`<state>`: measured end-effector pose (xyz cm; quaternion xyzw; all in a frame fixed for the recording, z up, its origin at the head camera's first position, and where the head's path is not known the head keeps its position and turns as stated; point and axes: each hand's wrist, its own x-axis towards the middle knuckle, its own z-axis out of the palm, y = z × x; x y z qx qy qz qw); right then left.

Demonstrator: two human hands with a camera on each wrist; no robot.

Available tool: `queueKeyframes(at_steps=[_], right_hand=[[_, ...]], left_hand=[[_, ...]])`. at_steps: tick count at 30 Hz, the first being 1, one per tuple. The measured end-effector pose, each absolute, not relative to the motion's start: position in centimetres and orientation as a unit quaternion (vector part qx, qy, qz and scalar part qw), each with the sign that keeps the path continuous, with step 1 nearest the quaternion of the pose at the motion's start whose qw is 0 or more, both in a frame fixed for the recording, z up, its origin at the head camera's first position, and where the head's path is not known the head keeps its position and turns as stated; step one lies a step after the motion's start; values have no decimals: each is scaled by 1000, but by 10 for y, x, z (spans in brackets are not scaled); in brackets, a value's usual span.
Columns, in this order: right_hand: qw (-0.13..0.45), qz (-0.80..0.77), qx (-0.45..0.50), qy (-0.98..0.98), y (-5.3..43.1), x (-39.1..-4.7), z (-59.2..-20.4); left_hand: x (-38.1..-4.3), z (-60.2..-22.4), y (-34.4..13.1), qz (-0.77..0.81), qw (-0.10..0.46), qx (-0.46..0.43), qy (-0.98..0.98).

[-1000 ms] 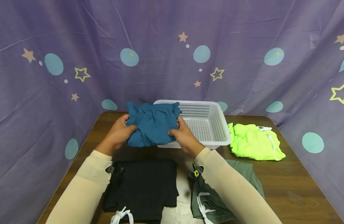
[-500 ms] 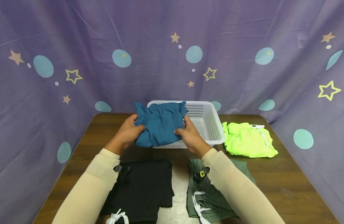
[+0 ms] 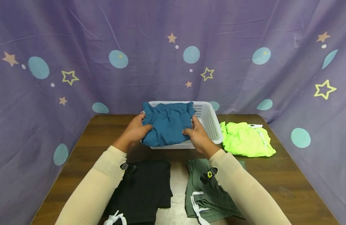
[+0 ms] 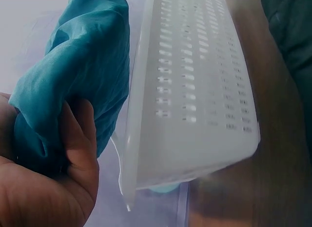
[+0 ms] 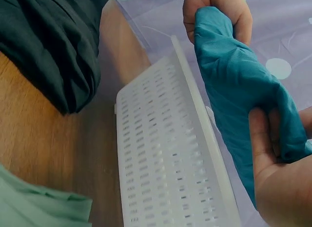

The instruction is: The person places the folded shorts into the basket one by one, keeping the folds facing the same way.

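Blue cloth [image 3: 168,125]: shifted rightward this past second, now held above the basket [image 3: 211,123], largely in line with it. Left hand [image 3: 136,129] and right hand [image 3: 199,136]: fingers [image 5: 260,139] pinching opposite sides.

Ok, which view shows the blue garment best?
Head: shows the blue garment broadside, uncropped, between left hand and right hand. Left wrist: just part, cropped at top. Right wrist: narrower, oblique, partly behind the right hand.

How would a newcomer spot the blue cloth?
Find the wooden table, then the white basket near its far edge. Above the basket's rim, the left hand and right hand hold the blue cloth. Unlike the black cloth, green cloth and neon-yellow cloth, it is blue and held up.
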<state>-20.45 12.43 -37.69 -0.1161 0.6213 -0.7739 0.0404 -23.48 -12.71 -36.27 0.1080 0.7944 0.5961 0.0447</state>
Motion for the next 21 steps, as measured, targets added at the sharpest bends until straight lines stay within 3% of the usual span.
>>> queueKeyframes(at_steps=[21], right_hand=[[32,-781,-94,616,156,-206,-384]], left_hand=[[-245,-371,-89,570,50,120,811]])
